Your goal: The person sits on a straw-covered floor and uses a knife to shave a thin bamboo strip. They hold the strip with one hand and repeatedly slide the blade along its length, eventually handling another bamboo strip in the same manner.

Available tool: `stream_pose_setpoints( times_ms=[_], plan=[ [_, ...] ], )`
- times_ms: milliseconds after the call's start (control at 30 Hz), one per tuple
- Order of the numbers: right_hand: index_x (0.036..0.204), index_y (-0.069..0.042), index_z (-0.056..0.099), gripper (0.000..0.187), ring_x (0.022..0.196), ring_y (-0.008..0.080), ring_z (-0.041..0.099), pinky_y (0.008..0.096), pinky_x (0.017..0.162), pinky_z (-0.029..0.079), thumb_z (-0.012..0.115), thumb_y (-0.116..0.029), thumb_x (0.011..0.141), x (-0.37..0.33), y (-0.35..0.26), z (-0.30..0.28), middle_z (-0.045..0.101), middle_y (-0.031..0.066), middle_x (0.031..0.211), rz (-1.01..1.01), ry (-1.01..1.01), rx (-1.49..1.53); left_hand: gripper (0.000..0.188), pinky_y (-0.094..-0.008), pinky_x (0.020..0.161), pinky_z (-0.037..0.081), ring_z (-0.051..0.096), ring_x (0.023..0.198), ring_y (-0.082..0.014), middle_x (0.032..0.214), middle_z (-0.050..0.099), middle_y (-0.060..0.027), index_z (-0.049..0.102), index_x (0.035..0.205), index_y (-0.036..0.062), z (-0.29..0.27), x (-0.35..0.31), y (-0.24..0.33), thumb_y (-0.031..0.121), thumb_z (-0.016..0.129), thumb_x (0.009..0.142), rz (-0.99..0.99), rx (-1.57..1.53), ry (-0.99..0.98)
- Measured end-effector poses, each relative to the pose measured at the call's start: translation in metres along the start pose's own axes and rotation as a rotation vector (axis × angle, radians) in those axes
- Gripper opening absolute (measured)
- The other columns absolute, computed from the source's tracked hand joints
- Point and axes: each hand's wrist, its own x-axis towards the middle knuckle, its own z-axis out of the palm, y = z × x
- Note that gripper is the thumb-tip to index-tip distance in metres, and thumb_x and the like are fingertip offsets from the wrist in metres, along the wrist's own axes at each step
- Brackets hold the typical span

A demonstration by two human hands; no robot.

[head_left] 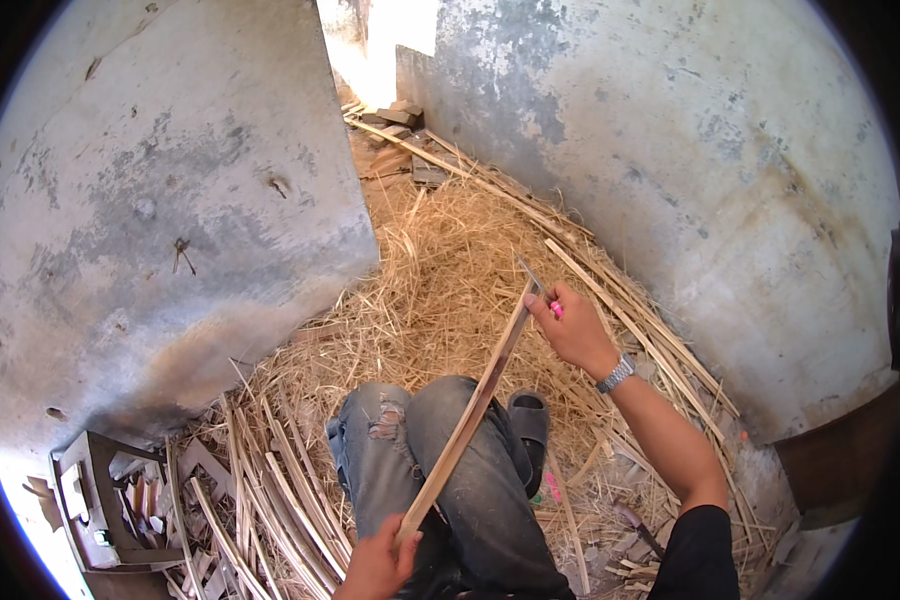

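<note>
A long, pale split-bamboo strip (462, 430) slants across my lap, its far end up and to the right. My left hand (378, 565) is closed round its near end, beside my left thigh. At the far end, my right hand (578, 330) grips a knife with a pink handle (556, 309). The thin blade (531, 273) points up and left, against or very close to the strip's tip. My right thumb lies along the strip there. Most of the handle is hidden inside my fingers.
Curly shavings (450, 250) cover the floor ahead. Long strips (610, 285) lie along the right wall (720, 150); more strips (270, 490) lie at lower left, beside a dark broken frame (75, 500). The left wall (170, 200) ends near the middle. A dark sandal (530, 430) shows beside my knee.
</note>
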Motion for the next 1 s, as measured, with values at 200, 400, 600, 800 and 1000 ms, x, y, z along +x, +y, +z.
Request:
stream_pose_setpoints(
  times_ms=[200, 400, 600, 800, 1000],
  plan=[
    [0.08, -0.002, 0.053, 0.039, 0.053, 0.0299, 0.051, 0.0427, 0.053, 0.04, 0.052, -0.031, 0.107, -0.019, -0.021, 0.004, 0.054, 0.0131, 0.061, -0.061, 0.178, 0.134, 0.024, -0.0453, 0.06, 0.052, 0.069, 0.066, -0.0409, 0.071, 0.067, -0.0202, 0.063, 0.116, 0.0055, -0.014, 0.03, 0.023, 0.016, 0.067, 0.095, 0.122, 0.123, 0.278],
    [0.087, 0.0, 0.059, 0.036, 0.052, 0.0279, 0.049, 0.0408, 0.052, 0.038, 0.051, -0.029, 0.107, -0.019, -0.027, 0.007, 0.053, 0.0161, 0.061, -0.09, 0.1, 0.197, 0.024, -0.0449, 0.06, 0.052, 0.068, 0.066, -0.0409, 0.071, 0.066, -0.0194, 0.063, 0.118, 0.0075, -0.017, 0.046, 0.022, 0.017, 0.066, 0.096, 0.137, 0.057, 0.226],
    [0.084, -0.001, 0.061, 0.036, 0.046, 0.0309, 0.05, 0.0421, 0.047, 0.037, 0.053, -0.029, 0.106, -0.035, -0.031, 0.029, 0.051, 0.0165, 0.056, -0.046, 0.08, 0.182, 0.023, -0.0442, 0.061, 0.052, 0.068, 0.067, -0.0419, 0.072, 0.066, -0.0214, 0.064, 0.118, 0.0082, -0.009, 0.05, 0.03, 0.018, 0.066, 0.097, 0.121, 0.04, 0.187],
    [0.078, -0.004, 0.058, 0.039, 0.049, 0.0391, 0.055, 0.0469, 0.047, 0.039, 0.051, -0.03, 0.106, -0.042, -0.031, 0.035, 0.053, 0.0197, 0.055, -0.279, 0.043, -0.042, 0.024, -0.0531, 0.059, 0.052, 0.066, 0.068, -0.0463, 0.07, 0.066, -0.0215, 0.063, 0.119, 0.0178, -0.009, 0.046, 0.029, 0.029, 0.065, 0.097, 0.095, 0.016, 0.203],
    [0.078, -0.004, 0.06, 0.039, 0.05, 0.0392, 0.057, 0.0477, 0.047, 0.041, 0.052, -0.03, 0.105, -0.056, -0.041, 0.041, 0.054, 0.019, 0.056, -0.199, 0.002, 0.101, 0.026, -0.0449, 0.062, 0.053, 0.069, 0.069, -0.0434, 0.072, 0.066, -0.0222, 0.064, 0.119, 0.0076, -0.011, 0.048, 0.032, 0.021, 0.066, 0.097, 0.062, 0.022, 0.174]
  ],
)
